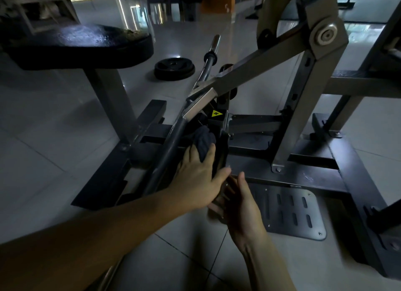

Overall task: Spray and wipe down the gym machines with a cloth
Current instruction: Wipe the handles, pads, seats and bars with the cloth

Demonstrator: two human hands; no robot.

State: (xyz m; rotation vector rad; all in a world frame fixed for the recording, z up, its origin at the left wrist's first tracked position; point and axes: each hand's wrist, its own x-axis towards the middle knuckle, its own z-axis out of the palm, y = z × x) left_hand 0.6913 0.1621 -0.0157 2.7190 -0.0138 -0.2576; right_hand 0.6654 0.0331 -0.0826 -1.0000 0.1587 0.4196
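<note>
A bunched dark cloth lies against the black upright part low in the grey gym machine frame, just below a yellow warning sticker. My left hand reaches in from the lower left and grips the cloth, fingers over its lower end, thumb stretched toward the right. My right hand is close beneath it. Its fingers curl round the lower edge of the same black part, which hides their tips. No spray bottle is in view.
A perforated metal footplate sits right of my hands on the machine's base. A black padded seat stands on a post at upper left. A weight plate and a curled bar lie on the tiled floor behind.
</note>
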